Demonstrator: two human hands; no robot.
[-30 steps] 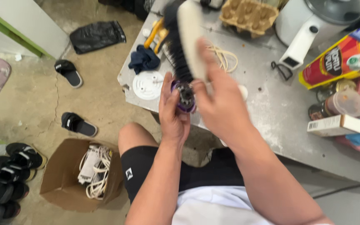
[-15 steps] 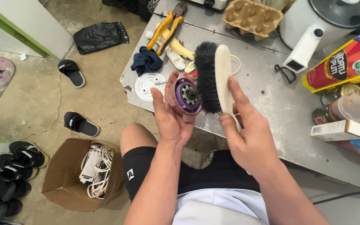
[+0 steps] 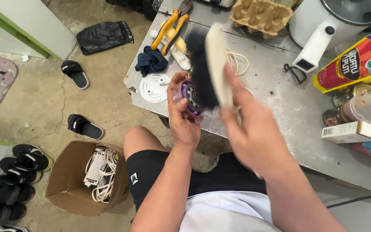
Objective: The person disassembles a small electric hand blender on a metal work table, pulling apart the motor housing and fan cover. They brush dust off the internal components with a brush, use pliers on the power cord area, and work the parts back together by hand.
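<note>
My left hand [image 3: 181, 116] grips a small round purple part [image 3: 190, 98] with a dark grille-like centre, held above the near corner of the metal table [image 3: 275, 107]. My right hand [image 3: 247, 129] holds a cream-backed brush with black bristles [image 3: 207, 64]. The bristles press against the face of the purple part. The brush and my right hand are blurred by motion.
On the table lie a white round cover [image 3: 154, 87], a dark blue cloth [image 3: 150, 61], orange-handled pliers [image 3: 170, 28], an egg carton [image 3: 260, 15], a white appliance [image 3: 323, 25], a red-yellow bag [image 3: 353, 60] and jars. On the floor: a cardboard box of cables [image 3: 86, 178] and black sandals [image 3: 84, 126].
The brush has swept back and forth over the purple part: up a second ago, lower half a second ago, now up again. My left hand has stayed nearly in place.
</note>
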